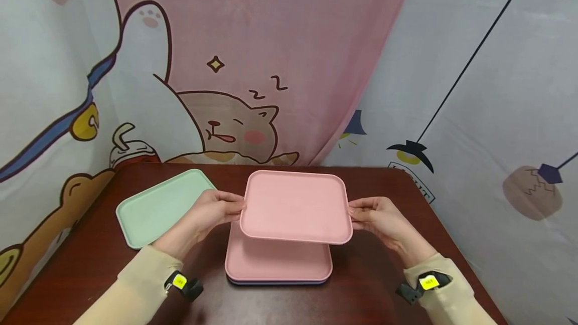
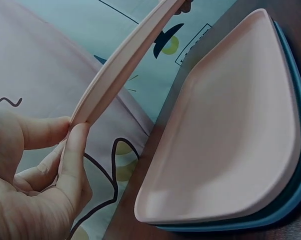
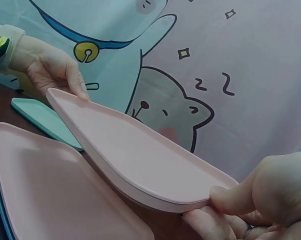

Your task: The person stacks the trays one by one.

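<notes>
Held up between both hands is a pink tray (image 1: 295, 207), raised over the table. My left hand (image 1: 215, 210) pinches its left edge between thumb and fingers, also plain in the left wrist view. On the opposite short side, my right hand (image 1: 376, 217) grips the edge, thumb on the rim and fingers beneath in the right wrist view. Below lies another pink tray (image 1: 277, 264), partly covered by the raised one in the head view. It rests on a blue tray (image 2: 290, 210), of which only the edge shows.
A light green tray (image 1: 158, 209) lies at an angle on the left of the dark brown table (image 1: 361, 290), partly behind the left forearm. A printed cartoon curtain (image 1: 316, 54) hangs behind the table and along both sides.
</notes>
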### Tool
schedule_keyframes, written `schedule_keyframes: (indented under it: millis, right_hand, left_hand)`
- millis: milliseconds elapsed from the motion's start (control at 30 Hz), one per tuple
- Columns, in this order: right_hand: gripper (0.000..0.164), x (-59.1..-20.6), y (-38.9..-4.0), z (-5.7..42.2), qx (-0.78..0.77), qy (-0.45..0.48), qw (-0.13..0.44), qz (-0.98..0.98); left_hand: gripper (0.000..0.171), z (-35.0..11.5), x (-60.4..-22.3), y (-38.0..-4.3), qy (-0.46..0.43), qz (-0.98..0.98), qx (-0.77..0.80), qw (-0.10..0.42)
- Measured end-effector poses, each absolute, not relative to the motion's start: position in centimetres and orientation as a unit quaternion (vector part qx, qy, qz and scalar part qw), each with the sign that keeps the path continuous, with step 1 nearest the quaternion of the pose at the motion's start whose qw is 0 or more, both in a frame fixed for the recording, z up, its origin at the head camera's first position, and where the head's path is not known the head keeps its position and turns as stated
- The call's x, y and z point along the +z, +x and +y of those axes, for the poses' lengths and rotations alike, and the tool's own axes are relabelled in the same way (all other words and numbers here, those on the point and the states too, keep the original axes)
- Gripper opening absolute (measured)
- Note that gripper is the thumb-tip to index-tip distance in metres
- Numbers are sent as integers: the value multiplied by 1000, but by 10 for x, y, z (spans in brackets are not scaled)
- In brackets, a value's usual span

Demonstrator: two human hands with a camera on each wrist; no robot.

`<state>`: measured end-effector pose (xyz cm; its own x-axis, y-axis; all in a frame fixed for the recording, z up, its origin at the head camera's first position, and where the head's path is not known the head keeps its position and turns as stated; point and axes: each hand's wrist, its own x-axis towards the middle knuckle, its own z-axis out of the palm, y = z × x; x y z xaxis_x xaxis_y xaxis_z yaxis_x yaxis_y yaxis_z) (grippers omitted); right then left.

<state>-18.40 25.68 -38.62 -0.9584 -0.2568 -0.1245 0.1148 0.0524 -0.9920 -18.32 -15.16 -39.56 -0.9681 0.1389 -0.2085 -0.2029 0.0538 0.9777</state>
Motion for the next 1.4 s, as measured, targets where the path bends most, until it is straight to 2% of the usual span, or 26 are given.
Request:
schedule_keyframes:
  millis: [667,1133,1400]
  right_hand:
    - [28,-393,-182,247,-685,-55,147,711]
    - [32,-399,-181,244,-679,-61,159,714]
    - [28,-400,-178,240,-687,-61,163,705]
  left_hand:
    - [31,-163,-403,-172,-19,703,700,126]
    - [31,-169,-408,-166,-20,692,710,129]
    - [30,-171,-411,-161,-12,686,715,134]
